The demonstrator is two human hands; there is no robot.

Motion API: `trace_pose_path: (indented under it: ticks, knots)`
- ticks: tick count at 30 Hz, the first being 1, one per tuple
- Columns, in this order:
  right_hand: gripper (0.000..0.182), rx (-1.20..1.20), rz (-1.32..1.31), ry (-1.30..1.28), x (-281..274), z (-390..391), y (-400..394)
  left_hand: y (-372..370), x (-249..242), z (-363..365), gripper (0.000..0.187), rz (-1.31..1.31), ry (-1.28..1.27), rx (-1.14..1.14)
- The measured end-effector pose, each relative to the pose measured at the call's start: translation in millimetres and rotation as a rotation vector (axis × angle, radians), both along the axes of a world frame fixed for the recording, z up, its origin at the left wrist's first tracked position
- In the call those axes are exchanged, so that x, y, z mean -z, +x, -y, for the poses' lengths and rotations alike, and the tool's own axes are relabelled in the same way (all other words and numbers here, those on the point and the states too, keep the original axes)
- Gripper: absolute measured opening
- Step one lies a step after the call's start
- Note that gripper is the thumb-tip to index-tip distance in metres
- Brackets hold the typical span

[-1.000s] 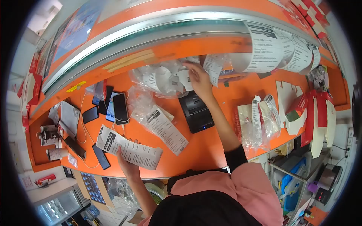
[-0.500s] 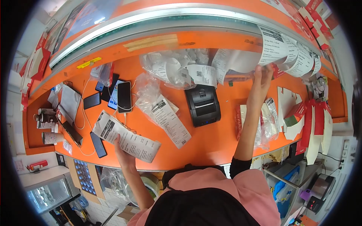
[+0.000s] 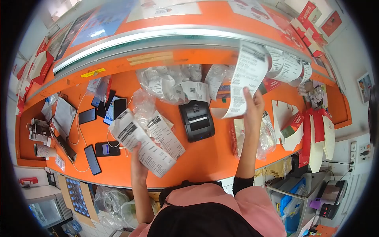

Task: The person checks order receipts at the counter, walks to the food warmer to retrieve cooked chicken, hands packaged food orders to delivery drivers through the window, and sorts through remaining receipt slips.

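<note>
1. The right hand [image 3: 252,108] pinches a long white printed receipt [image 3: 245,79] near its lower end; judging from this, a light grip there avoids tearing.
2. This receipt runs upward to the orange shelf edge [image 3: 185,55], long axis nearly vertical, above the black receipt printer [image 3: 196,120].
3. The left hand [image 3: 138,168] is closed on another long white receipt [image 3: 140,142], slanted over the orange counter [image 3: 205,158].

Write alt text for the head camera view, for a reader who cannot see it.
Seen from above, a person at an orange counter holds a long receipt in the left hand and lifts another receipt with the right hand. A black receipt printer, several phones and plastic bags of receipts lie on the counter.
</note>
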State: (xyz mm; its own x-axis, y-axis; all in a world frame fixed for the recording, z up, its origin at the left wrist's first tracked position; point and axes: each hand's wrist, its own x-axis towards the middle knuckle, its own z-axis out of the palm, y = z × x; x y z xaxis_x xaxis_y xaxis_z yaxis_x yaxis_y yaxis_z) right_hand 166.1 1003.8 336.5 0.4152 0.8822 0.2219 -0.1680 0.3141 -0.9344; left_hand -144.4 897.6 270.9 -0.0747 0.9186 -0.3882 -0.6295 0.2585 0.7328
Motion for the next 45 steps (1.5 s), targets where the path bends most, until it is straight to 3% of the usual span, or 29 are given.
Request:
trace_pose_path:
  ticks: [5,6,7,10,12,15,17,19,21,23,27,28,31,32,34,35,37,38,40,43,44,45]
  knots:
    - [0.025,-0.263,0.173,-0.215,-4.7,55.9,-28.0,54.1,-29.3,-17.8,0.050,0.084,0.156,0.328]
    - [0.026,-0.386,0.252,-0.223,-3.1,68.0,-34.5,65.6,-41.9,-21.0,0.055,0.110,0.219,0.339]
    - [0.026,-0.508,0.332,-0.227,-1.4,79.4,-40.4,77.0,-38.0,-20.9,0.052,-0.124,0.222,0.204]
    - [0.026,-0.672,0.232,-0.361,-1.5,103.6,-54.9,89.1,-67.0,-37.7,0.043,-0.123,0.214,0.198]
    - [0.026,-0.679,0.254,-0.383,-1.3,112.2,-55.9,90.9,-73.4,-45.7,0.042,0.023,0.108,0.198]
    - [0.027,-0.672,0.275,-0.395,2.0,117.6,-59.3,90.1,-89.8,-44.1,0.034,0.251,0.184,0.207]
    - [0.026,-0.645,0.236,-0.368,4.2,118.3,-66.1,85.3,-68.3,-34.0,0.034,0.222,0.183,0.276]
    - [0.025,-0.605,0.280,-0.321,17.6,116.1,-73.1,87.5,-46.7,-20.5,0.035,-0.121,0.177,0.325]
    - [0.025,-0.592,0.404,-0.323,17.9,114.2,-84.3,86.2,-42.4,-9.2,0.038,-0.099,0.249,0.427]
    - [0.031,-0.641,0.665,-0.309,27.4,115.8,-94.5,78.1,-33.8,-3.3,0.038,0.101,0.147,0.254]
    - [0.037,-0.897,0.797,-0.476,41.8,118.1,-103.2,54.4,-28.9,7.4,0.038,0.080,-0.004,0.146]
    - [0.029,-0.927,0.879,-0.381,45.4,116.4,-98.6,46.5,-17.2,9.1,0.038,0.056,-0.026,0.096]
    - [0.020,-0.862,0.666,-0.301,35.6,81.7,-59.6,23.9,-5.1,11.9,0.040,0.022,-0.018,-0.002]
    - [0.013,-0.550,0.551,-0.180,36.1,67.3,-42.9,12.8,2.4,12.9,0.040,0.050,-0.014,-0.065]
    - [0.016,0.013,0.583,-0.237,3.9,39.2,-3.4,-6.4,14.5,15.8,0.042,0.081,0.002,-0.111]
    - [0.023,0.206,0.571,-0.061,2.5,20.5,21.3,-14.7,19.9,17.9,0.042,0.088,0.034,-0.127]
    - [0.030,0.277,0.305,0.035,-10.7,-7.2,49.7,-14.0,16.9,17.9,0.043,0.098,0.078,-0.130]
    - [0.030,0.293,0.305,0.044,-10.1,-19.5,58.3,-9.9,7.4,19.5,0.043,0.076,0.045,-0.176]
    - [0.036,0.210,0.009,-0.026,-9.2,-32.9,71.4,-7.6,3.8,20.2,0.042,0.067,0.013,-0.216]
    - [0.037,0.238,-0.002,-0.178,-10.9,-25.8,85.3,-2.3,-1.8,22.1,0.041,0.035,-0.013,-0.209]
    - [0.035,0.418,0.065,-0.155,-5.3,-24.1,90.7,-3.4,0.3,22.4,0.042,0.047,-0.060,-0.215]
    - [0.035,0.419,0.066,-0.147,-0.7,-27.2,101.5,-2.9,0.4,22.7,0.042,0.050,-0.053,-0.214]
